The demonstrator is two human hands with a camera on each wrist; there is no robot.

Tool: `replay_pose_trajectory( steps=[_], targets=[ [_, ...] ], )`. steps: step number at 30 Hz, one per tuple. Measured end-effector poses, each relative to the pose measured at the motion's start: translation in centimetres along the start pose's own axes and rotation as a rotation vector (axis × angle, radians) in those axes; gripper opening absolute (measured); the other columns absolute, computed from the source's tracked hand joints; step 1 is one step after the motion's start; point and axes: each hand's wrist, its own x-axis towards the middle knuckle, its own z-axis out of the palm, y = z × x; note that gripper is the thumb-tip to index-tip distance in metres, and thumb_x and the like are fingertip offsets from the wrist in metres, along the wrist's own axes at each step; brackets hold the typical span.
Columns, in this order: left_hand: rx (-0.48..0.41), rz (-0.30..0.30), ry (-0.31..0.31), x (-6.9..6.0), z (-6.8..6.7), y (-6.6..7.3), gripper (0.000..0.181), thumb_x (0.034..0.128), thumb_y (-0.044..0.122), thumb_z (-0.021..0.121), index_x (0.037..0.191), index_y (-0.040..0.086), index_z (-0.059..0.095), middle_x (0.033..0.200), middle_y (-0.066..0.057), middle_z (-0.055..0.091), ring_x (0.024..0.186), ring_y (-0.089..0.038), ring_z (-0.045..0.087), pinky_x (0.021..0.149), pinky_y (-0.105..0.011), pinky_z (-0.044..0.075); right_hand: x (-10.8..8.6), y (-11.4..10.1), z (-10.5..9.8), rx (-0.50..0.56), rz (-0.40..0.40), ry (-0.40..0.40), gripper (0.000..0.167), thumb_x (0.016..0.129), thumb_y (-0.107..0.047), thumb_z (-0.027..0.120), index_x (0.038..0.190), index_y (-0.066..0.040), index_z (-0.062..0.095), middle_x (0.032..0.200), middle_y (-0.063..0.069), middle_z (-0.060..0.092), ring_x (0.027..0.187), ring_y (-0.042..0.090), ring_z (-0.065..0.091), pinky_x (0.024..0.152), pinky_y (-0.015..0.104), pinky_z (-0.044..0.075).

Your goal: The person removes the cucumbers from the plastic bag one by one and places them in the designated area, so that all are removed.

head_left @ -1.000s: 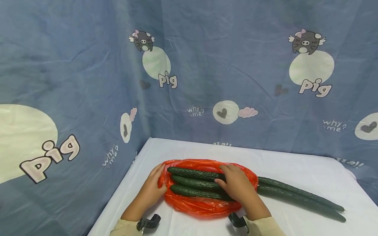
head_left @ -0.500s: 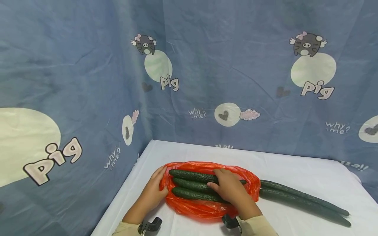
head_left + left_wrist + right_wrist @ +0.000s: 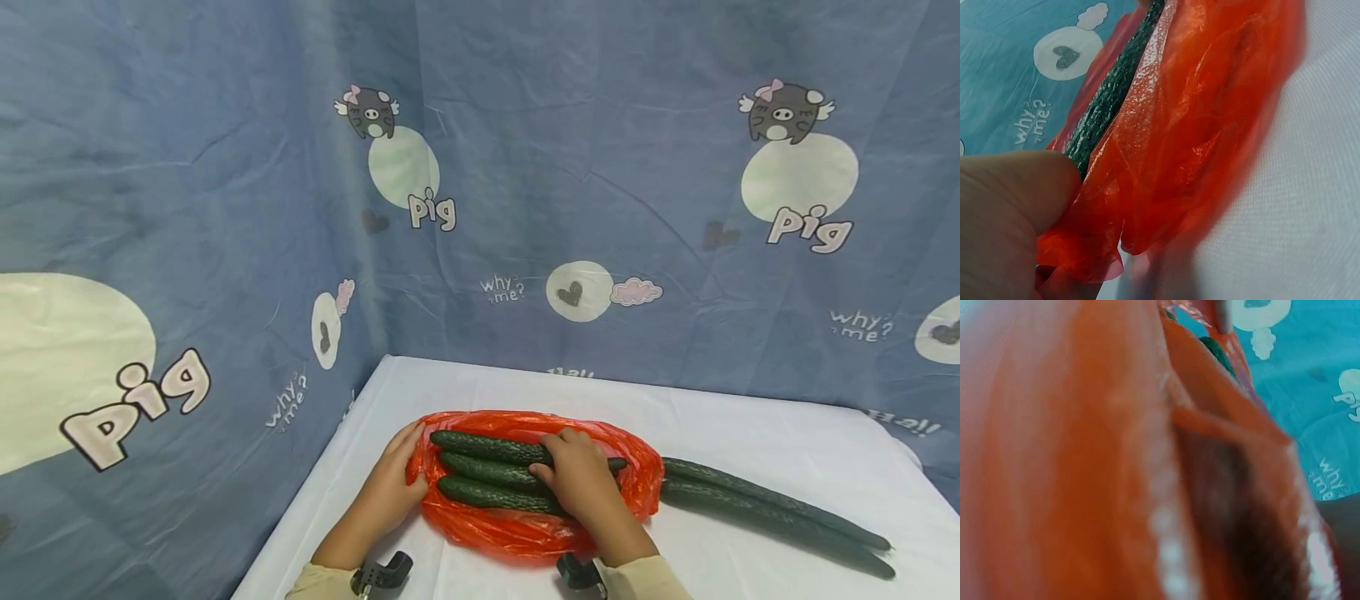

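A red plastic bag (image 3: 517,542) lies in the head view with its mouth open upward, holding several dark green cucumbers, among them the near cucumber (image 3: 487,493). At the bag's left end my left hand (image 3: 390,483) grips the rim; in the left wrist view the thumb (image 3: 1035,187) lies over the red film, with part of a finger below. My right hand (image 3: 585,479) is on the right part of the cucumbers, its fingers bent over the far cucumber (image 3: 487,447) and the thumb by the middle one. Bag film fills most of the right wrist view and hides that hand's grip.
Two longer cucumbers (image 3: 780,512) lie side by side on the white tablecloth (image 3: 750,442), right of the bag. A blue patterned curtain (image 3: 480,183) closes off the back and left of the table.
My right hand has shifted left along the cucumbers, so the right end of one now shows past it. My left hand stays at the bag's rim. The whole head view has shifted slightly.
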Motion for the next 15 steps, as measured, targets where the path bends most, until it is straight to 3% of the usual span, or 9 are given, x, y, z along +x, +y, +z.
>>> replay_pose_trajectory(
  steps=[5,15],
  targets=[
    [-0.001,0.004,0.002,0.03,-0.05,0.11,0.084,0.085,-0.005,0.067,0.162,0.006,0.037,0.167,-0.011,0.036,0.153,-0.037,0.037,0.121,-0.054,0.035,-0.11,0.23,0.35,-0.014,-0.007,0.035,0.04,0.09,-0.041,0.079,0.122,-0.017,0.073,0.111,0.006,0.069,0.1,0.028,0.063,0.083,0.051,0.053],
    [0.009,0.012,0.012,0.0,-0.02,0.05,0.084,0.0843,-0.005,0.068,0.162,0.006,0.038,0.167,-0.012,0.036,0.153,-0.038,0.038,0.12,-0.054,0.035,-0.17,0.34,0.68,-0.006,-0.007,0.064,0.04,0.09,-0.04,0.079,0.123,-0.017,0.073,0.11,0.005,0.068,0.099,0.027,0.062,0.083,0.047,0.05]
  ],
)
